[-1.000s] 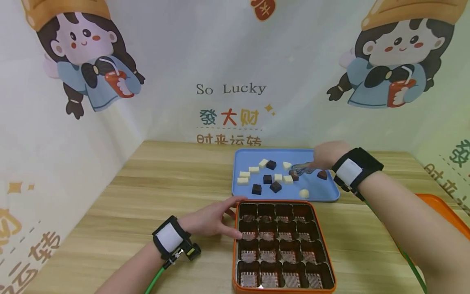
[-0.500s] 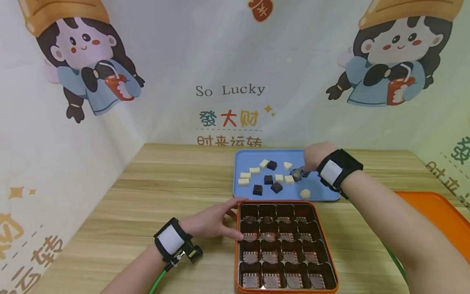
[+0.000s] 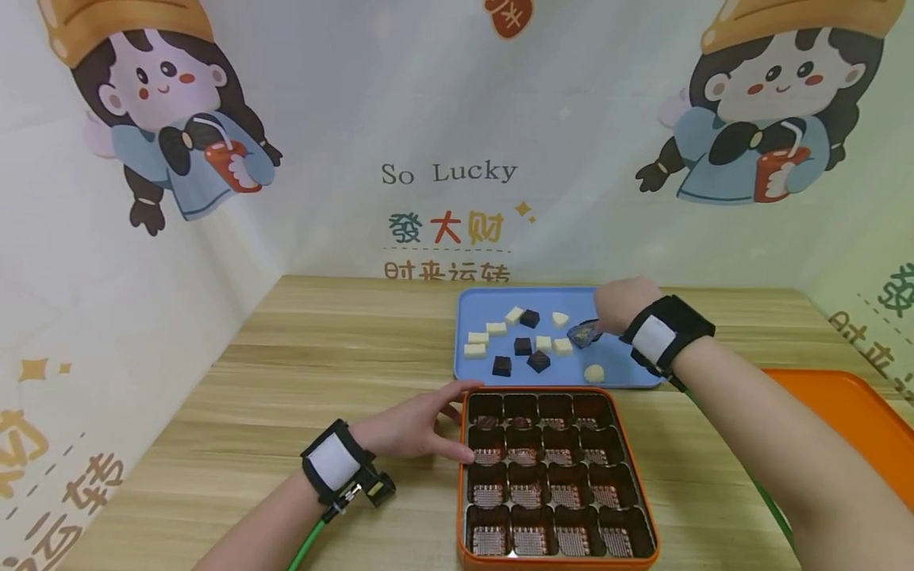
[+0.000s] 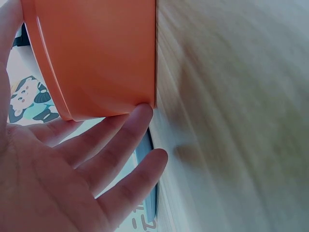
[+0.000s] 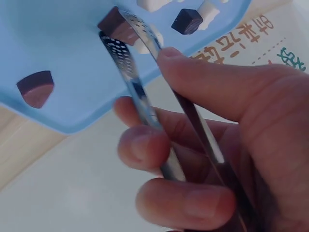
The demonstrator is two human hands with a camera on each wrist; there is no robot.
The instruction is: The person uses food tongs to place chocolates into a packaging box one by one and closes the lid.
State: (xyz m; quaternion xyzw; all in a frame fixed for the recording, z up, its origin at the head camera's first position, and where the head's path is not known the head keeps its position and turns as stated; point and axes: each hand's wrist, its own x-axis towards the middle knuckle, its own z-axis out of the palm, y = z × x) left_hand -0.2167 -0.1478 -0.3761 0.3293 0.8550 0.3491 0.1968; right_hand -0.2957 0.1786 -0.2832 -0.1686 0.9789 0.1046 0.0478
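My right hand (image 3: 624, 304) grips metal tongs (image 5: 129, 79) with perforated tips over the blue tray (image 3: 474, 301). In the right wrist view, the tips stand on either side of a brown chocolate (image 5: 116, 25). My left hand (image 3: 407, 422) lies against the far left corner of an orange-rimmed box (image 3: 635, 468). Its thumb is at the left rim and its fingers, nearly straight, touch the orange wall (image 4: 96, 53). The box has a dark divided insert; two back-row compartments at the left hold brown chocolates (image 3: 487, 423).
White chocolates (image 3: 474, 350) and dark chocolates (image 3: 502, 365) lie scattered on the blue tray, with a round cream-coloured one (image 3: 593, 373) near its front edge. Another brown chocolate (image 5: 36, 89) sits near the tray's edge. An orange tray (image 3: 842, 412) stands at the right, partly behind my forearm.
My right hand has shifted left with the tongs, and the tongs' tips have drawn together around the brown chocolate. My left hand has stayed against the box.
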